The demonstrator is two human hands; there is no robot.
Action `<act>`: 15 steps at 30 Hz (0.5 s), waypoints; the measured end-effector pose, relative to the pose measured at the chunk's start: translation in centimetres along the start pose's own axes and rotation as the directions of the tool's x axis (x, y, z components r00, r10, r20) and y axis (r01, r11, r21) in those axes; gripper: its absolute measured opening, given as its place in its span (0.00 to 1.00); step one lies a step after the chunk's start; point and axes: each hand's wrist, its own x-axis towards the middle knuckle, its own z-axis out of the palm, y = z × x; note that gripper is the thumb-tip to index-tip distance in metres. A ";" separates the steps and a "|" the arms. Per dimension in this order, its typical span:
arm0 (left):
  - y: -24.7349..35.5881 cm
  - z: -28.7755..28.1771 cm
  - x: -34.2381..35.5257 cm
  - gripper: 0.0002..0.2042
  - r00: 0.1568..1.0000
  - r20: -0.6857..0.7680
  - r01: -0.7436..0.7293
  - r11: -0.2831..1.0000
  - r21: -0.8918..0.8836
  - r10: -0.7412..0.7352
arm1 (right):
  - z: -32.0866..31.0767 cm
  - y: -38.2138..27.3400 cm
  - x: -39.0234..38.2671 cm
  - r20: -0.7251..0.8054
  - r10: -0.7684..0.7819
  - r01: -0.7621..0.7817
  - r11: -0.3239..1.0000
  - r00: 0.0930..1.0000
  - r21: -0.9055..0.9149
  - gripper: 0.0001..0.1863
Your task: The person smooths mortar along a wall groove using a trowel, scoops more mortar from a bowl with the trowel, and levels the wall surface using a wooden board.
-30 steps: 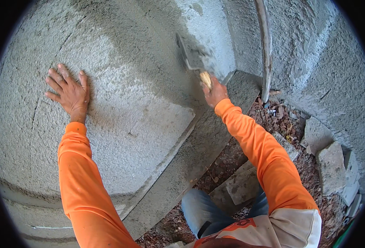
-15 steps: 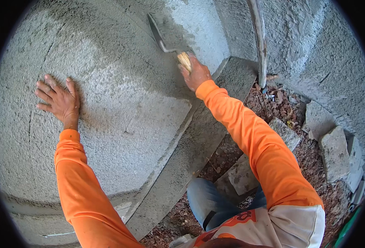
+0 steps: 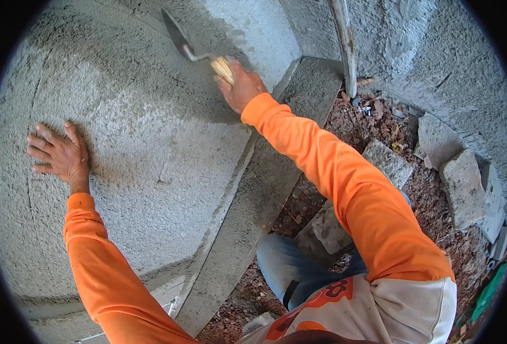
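Note:
My right hand [image 3: 242, 86] is closed around the wooden handle of a trowel [image 3: 176, 33]. Its narrow metal blade points up and to the left, against or just over a dark, damp band of mortar; whether it touches I cannot tell. On the left, my left hand [image 3: 62, 155] lies flat with fingers spread on the rough grey cement surface [image 3: 150, 195]. A smoother, paler patch [image 3: 259, 28] lies beyond the trowel. A raised cement ledge [image 3: 259, 189] runs diagonally along the surface's right edge, below my right forearm.
A wooden pole [image 3: 345, 46] stands at the upper right beside a rough cement wall [image 3: 402, 40]. Broken concrete blocks [image 3: 463, 189] lie on reddish rubble soil [image 3: 420, 195] at the right. Something green [image 3: 488, 292] shows at the lower right rim.
The trowel and my right hand have moved left and slightly up. My left hand stays flat on the cement. The whole view has shifted a little.

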 end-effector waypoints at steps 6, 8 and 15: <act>0.7 0.1 0.2 0.37 0.999 -0.035 -0.009 1.000 -0.022 0.008 | 0.8 11.2 -7.1 0.135 0.207 -0.194 0.976 0.969 -0.103 0.28; 0.7 0.1 0.1 0.37 1.000 -0.026 -0.006 1.000 -0.007 0.006 | 0.8 10.9 -7.2 0.148 0.231 -0.217 0.971 0.962 -0.104 0.27; 0.3 -0.3 0.1 0.38 0.998 -0.056 -0.036 0.999 -0.030 0.035 | -0.4 3.1 -4.1 0.044 0.082 -0.082 0.997 0.996 -0.001 0.27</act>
